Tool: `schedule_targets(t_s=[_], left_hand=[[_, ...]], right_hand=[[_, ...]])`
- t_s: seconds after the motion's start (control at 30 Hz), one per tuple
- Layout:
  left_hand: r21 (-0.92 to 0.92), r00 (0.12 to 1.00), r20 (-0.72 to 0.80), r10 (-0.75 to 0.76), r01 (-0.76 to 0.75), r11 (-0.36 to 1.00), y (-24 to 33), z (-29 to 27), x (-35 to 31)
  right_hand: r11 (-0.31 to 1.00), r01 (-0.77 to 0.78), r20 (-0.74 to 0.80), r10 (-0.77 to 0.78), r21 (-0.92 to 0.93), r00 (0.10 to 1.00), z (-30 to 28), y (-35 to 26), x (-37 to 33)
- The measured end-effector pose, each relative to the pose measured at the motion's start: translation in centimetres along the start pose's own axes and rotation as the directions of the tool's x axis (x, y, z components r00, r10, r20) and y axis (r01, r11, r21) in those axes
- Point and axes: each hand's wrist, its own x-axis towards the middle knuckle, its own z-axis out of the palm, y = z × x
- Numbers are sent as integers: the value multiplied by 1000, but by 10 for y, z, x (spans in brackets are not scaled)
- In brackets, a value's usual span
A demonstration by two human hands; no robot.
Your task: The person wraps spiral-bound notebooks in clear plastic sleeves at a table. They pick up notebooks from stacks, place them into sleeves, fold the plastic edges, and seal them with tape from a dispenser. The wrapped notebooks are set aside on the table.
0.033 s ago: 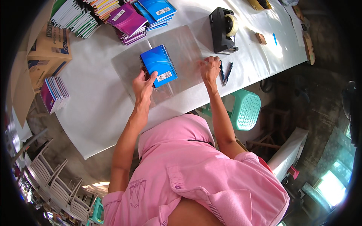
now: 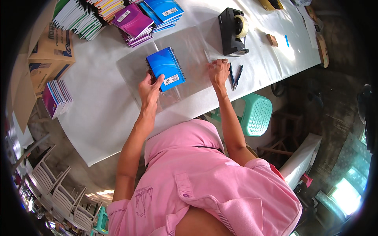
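Note:
A small stack of blue spiral notebooks lies on a clear plastic sheet spread over the table. My left hand grips the stack at its lower left corner, thumb on the top cover and fingers along the left side. At the sheet's right edge, my right hand has its fingers pinched on the plastic, which is slightly raised there. Just right of that hand lies a dark-handled cutting tool, perhaps scissors or a cutter.
A black tape dispenser stands beyond my right hand. Purple notebooks and other notebook piles fill the far left, near a cardboard box. Another notebook stack sits at the left edge. A green stool is beside the table.
The plastic's right edge has lifted a little beside my right hand's fingers. My left hand and the blue notebooks have stayed in place.

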Motion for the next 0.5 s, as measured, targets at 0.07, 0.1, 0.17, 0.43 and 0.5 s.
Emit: schedule_targets(t_s=[0.07,0.1,0.17,0.43,0.5], left_hand=[[2,1000,7,-6,6,1000,2,0,1],[-2,1000,9,-11,11,1000,3,0,0],[-11,1000,-2,-27,27,1000,4,-1,-2],[-19,1000,-3,-16,16,1000,2,-1,-1],[-16,1000,-4,-13,13,1000,2,0,-1]], right_hand=[[999,10,50,-12,44,999,1,4,4],[994,-12,94,2,107,996,-1,9,8],[921,-165,172,110,353,979,-11,3,8],[972,14,3,-15,236,1000,-16,-9,-3],[976,93,-41,-86,196,995,-13,-9,-6]])
